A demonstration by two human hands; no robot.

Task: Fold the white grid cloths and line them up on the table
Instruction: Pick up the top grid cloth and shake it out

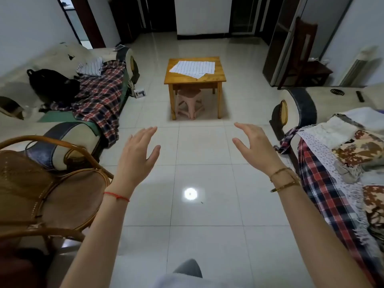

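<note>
White grid cloths lie spread flat and overlapping on a small wooden table in the middle of the room, well ahead of me. Another white striped cloth lies bunched on the left sofa. My left hand and my right hand are held out over the tiled floor, short of the table, fingers relaxed and holding nothing. A red string circles my left wrist and gold bracelets my right.
A pink plastic stool stands under the table. A sofa with a plaid blanket and a black bag runs along the left. A rattan chair is near left. A second sofa with piled fabrics is on the right.
</note>
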